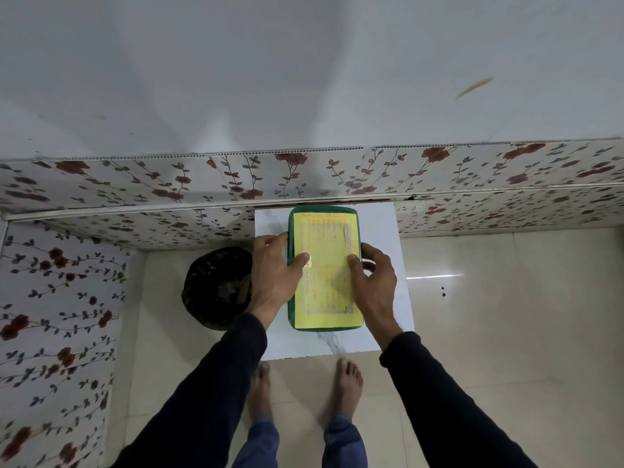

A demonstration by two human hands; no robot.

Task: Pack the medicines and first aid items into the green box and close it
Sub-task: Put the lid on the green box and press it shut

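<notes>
The green box (291,315) lies on a small white table (385,228) with its lid on; a yellow printed label covers the top. My left hand (275,275) grips the box's left edge, thumb pressed on the label. On the opposite edge my right hand (373,282) holds it, thumb also on the label. No medicines or first aid items show outside the box; its contents are hidden by the lid.
A dark round bin (216,288) stands on the floor just left of the table. Flower-patterned wall panels (60,298) close in the left and back. Beige floor tiles (506,315) stretch to the right. My bare feet (349,383) stand at the table's front edge.
</notes>
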